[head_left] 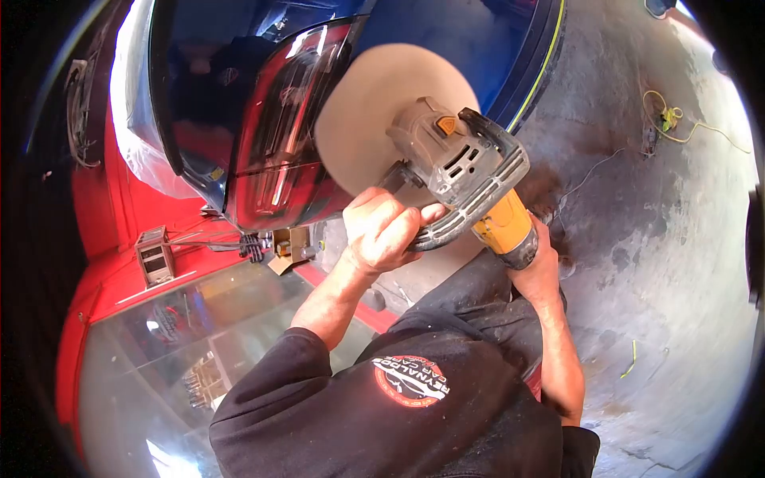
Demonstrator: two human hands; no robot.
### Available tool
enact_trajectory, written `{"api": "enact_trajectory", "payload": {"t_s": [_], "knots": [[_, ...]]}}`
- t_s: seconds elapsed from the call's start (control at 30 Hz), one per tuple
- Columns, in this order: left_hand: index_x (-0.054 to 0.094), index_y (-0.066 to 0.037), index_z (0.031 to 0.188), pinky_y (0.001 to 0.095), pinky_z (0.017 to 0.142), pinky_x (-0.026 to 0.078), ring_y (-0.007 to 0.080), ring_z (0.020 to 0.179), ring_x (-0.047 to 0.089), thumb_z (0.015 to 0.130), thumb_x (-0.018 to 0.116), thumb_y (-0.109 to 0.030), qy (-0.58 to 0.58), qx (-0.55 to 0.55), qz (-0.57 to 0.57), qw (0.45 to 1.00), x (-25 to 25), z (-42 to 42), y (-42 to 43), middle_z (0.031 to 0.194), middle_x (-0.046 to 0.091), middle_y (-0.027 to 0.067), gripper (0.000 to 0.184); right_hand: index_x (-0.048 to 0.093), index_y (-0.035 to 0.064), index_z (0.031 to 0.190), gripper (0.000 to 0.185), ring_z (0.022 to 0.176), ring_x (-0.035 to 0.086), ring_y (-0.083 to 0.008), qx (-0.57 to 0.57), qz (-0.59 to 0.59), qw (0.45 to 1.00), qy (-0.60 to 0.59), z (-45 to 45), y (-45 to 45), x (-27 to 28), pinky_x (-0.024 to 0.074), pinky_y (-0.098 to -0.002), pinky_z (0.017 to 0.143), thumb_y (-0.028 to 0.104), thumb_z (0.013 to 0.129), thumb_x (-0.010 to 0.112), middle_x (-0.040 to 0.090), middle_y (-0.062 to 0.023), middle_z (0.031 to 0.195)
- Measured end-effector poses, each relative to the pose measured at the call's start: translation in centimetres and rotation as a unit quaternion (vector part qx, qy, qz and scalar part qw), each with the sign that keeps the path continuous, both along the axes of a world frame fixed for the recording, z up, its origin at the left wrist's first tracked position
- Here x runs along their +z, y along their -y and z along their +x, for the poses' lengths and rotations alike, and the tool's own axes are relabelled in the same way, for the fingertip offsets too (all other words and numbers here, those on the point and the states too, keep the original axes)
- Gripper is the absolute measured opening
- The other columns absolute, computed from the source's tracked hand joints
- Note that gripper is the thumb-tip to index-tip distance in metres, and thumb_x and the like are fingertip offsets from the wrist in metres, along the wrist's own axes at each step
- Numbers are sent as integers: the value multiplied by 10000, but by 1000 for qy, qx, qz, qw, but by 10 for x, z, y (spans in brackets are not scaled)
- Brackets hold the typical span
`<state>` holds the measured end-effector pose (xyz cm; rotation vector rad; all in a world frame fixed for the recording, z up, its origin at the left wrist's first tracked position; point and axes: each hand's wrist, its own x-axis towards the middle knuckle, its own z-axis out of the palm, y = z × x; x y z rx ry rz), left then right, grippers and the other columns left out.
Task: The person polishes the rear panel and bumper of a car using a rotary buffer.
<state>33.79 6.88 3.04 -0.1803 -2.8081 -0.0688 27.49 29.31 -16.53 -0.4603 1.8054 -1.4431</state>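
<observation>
My left hand [381, 231] is closed around the D-shaped front handle [486, 195] of a polisher [434, 147]. Farther back, my right hand [540, 267] wraps the yellow body [506, 223] of the same tool; part of its fingers is hidden. The polisher has a dusty grey head with an orange button. Its large pale round pad [355, 119] looks smooth and slightly smeared. This pad lies against or just in front of a dark blue car panel [422, 24], beside the red tail light [279, 143]. I cannot tell whether they touch.
Clear plastic sheeting [131, 103] covers part of the car at left. Below it stand a red-framed glass case [143, 342], a small rack [155, 259] and an open cardboard box [288, 247]. A yellow cord [705, 131] lies on the stained concrete floor [621, 239] at right.
</observation>
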Motion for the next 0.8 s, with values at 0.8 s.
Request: {"api": "enact_trajectory", "payload": {"t_s": [0.8], "knots": [[584, -85, 644, 351, 465, 331, 193, 448, 399, 691, 905, -96, 45, 6, 24, 999, 2, 32, -17, 557, 392, 9, 324, 403, 90, 1528, 851, 1196, 651, -436, 42, 10, 998, 46, 43, -23, -3, 534, -456, 1009, 108, 782, 813, 688, -298, 1221]]}}
